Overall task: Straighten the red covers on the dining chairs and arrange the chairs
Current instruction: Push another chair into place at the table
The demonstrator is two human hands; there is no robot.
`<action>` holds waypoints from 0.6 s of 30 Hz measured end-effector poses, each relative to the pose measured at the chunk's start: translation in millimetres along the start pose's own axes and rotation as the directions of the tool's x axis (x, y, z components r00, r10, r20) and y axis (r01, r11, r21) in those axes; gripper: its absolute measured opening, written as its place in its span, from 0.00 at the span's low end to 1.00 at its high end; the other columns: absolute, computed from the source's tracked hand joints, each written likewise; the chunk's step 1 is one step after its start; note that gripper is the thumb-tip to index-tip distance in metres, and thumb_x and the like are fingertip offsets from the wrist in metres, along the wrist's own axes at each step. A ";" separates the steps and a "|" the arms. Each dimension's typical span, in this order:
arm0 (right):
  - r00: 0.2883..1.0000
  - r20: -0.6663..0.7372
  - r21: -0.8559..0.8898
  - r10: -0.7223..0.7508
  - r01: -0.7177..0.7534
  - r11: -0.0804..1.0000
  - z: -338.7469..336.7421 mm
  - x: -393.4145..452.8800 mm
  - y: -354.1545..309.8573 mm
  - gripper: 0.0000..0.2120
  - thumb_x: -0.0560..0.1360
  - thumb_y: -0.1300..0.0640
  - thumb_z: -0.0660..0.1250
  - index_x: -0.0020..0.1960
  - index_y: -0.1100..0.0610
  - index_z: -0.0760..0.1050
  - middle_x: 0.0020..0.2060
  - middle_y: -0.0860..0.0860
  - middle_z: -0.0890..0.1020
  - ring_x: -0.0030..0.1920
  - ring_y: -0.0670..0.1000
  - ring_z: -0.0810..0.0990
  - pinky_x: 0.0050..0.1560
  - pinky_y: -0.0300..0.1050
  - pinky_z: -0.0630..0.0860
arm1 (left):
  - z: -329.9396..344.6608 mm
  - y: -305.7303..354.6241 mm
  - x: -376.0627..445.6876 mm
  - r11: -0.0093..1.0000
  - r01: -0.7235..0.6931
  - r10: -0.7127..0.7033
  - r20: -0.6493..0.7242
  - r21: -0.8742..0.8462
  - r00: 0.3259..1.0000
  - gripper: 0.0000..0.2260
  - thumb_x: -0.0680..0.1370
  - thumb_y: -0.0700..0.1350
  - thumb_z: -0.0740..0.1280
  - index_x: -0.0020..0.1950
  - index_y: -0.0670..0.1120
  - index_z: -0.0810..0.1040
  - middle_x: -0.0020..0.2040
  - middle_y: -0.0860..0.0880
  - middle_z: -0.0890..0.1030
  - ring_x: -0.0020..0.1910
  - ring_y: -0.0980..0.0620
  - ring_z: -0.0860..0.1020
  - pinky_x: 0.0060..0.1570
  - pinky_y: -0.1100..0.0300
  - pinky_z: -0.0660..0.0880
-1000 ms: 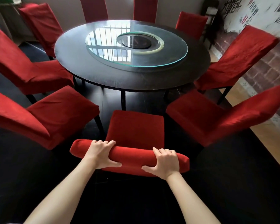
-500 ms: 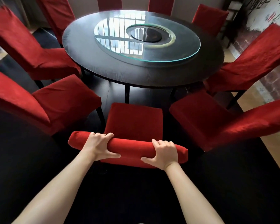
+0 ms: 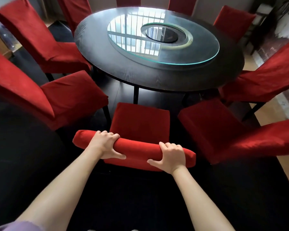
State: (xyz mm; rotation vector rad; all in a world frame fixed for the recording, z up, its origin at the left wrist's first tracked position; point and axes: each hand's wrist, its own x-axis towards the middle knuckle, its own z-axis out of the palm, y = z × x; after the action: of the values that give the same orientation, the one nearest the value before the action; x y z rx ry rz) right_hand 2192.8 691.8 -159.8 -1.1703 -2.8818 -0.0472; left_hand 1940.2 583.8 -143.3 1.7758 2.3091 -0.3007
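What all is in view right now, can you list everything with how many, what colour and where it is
Dining chairs with covers: nine at least partly in view, red, ringed around the table; the nearest one is in the middle foreground, its seat facing the table.
Round table: one, black, centre of the room.
Glass turntable: one, clear with a greenish edge, on the tabletop, reflecting a barred window.
Floor: dark under the table and chairs, light wood at the right edge.
Brick-look wall: reddish, at the right, with black lettering on a white patch above.
Sleeve: one, lilac, bottom left corner.
Left hand: grips the top of the nearest chair's back.
Right hand: grips the same chair back, further right.
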 end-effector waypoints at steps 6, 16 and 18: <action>1.000 0.000 -0.017 0.001 -0.001 1.000 3.2 1.8 5.6 0.43 0.63 0.21 0.50 0.52 0.56 0.80 0.39 0.50 0.82 0.38 0.53 0.81 0.41 0.47 0.75 | -0.5 4.1 -0.3 1.000 0.025 -0.025 -0.001 -0.014 1.000 0.47 0.57 0.80 0.54 0.69 0.56 0.68 0.62 0.55 0.77 0.60 0.51 0.73 0.62 0.54 0.65; 0.999 0.041 -0.059 0.003 -0.001 0.998 2.9 1.9 7.3 0.44 0.63 0.21 0.46 0.57 0.53 0.75 0.47 0.49 0.81 0.47 0.53 0.79 0.48 0.47 0.72 | 3.7 11.1 -15.6 0.991 0.114 -0.117 -0.040 -0.076 0.992 0.45 0.62 0.77 0.61 0.73 0.55 0.64 0.70 0.54 0.71 0.69 0.49 0.66 0.69 0.48 0.57; 0.997 0.072 -0.061 0.017 -0.012 0.998 1.2 2.7 6.8 0.43 0.64 0.21 0.46 0.59 0.53 0.74 0.50 0.49 0.81 0.49 0.52 0.78 0.51 0.48 0.71 | 3.9 12.9 -17.8 0.988 0.131 -0.134 -0.034 -0.082 0.990 0.45 0.63 0.77 0.61 0.75 0.54 0.63 0.72 0.52 0.69 0.72 0.48 0.63 0.70 0.46 0.56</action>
State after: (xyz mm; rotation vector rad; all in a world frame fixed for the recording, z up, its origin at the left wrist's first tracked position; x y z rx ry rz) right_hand 2195.6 698.6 -160.8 -1.2276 -2.9538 -0.0939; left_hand 1957.4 569.6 -142.2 1.6088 2.4363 -0.1939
